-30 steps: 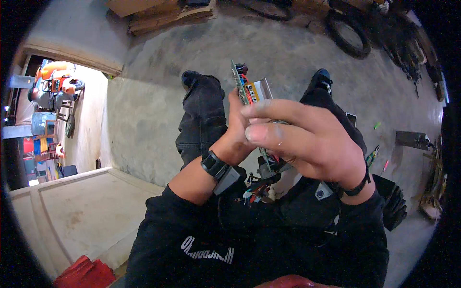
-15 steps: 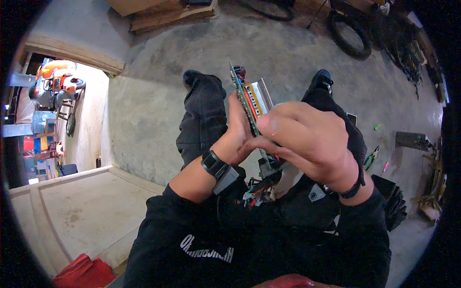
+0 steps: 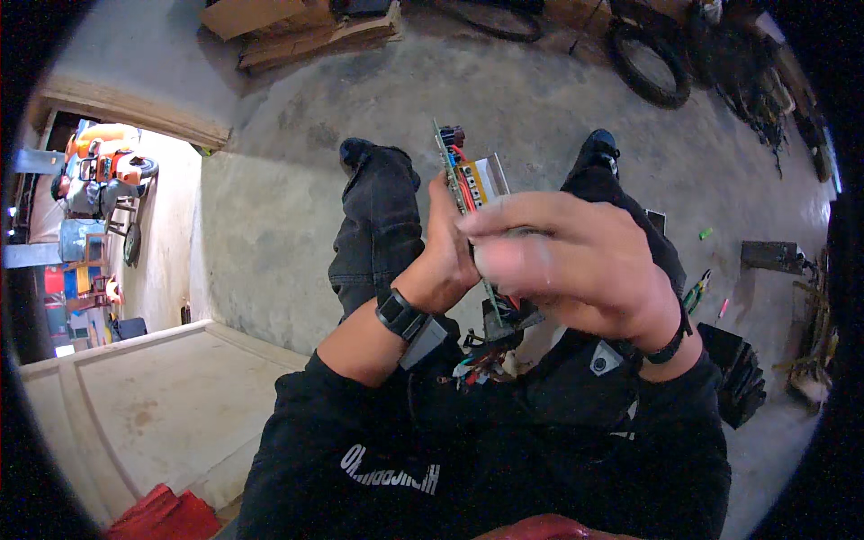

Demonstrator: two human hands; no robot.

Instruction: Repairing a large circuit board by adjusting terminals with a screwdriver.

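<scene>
A green circuit board (image 3: 454, 180) stands on edge in front of me, above my lap. It carries a silvery metal plate (image 3: 492, 173), a yellow-orange strip and red wires. My left hand (image 3: 441, 250) is closed round the board's left side. Over the board's right side hovers my right hand (image 3: 580, 256), its fingers stretched out and apart, blurred by motion. I see nothing held in it, and it hides the middle of the board. Below the board a tangle of coloured wires with connectors (image 3: 486, 364) hangs over my lap.
On the concrete floor to the right lie green-handled pliers (image 3: 696, 292), a small green piece (image 3: 706, 233), a pink piece (image 3: 724, 308) and a dark box (image 3: 772, 256). A tyre (image 3: 648, 67) and cardboard (image 3: 319, 40) are farther off. A pale panel (image 3: 184, 387) is at left.
My right hand's fingers have come out of a pinch at the board and now extend leftward over it. My left hand still holds the board in nearly the same place.
</scene>
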